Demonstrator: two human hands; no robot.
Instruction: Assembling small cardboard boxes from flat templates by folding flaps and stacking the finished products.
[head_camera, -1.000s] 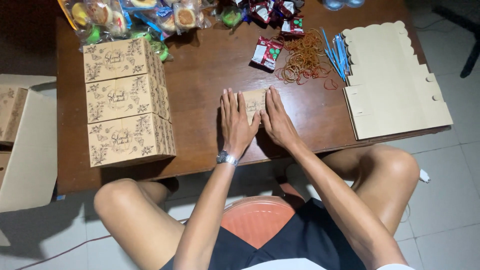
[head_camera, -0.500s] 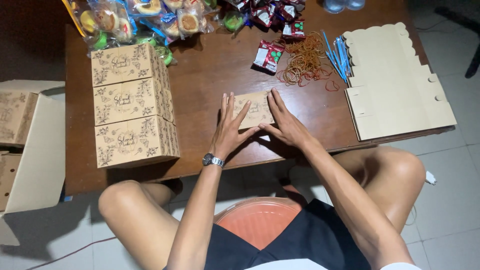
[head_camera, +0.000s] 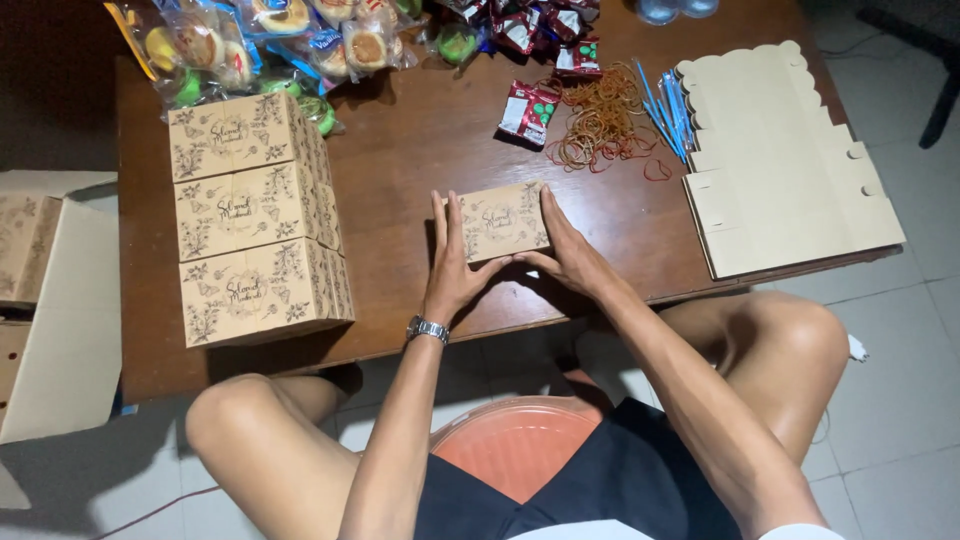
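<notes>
Two hands, one small box.
Left hand (head_camera: 455, 265) and right hand (head_camera: 568, 255) clasp the printed box (head_camera: 503, 221) between flat palms; three finished boxes (head_camera: 252, 219) stand left of the grip.

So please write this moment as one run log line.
left hand: on small printed box | right hand: same box | three closed boxes left | flat blanks right
</notes>
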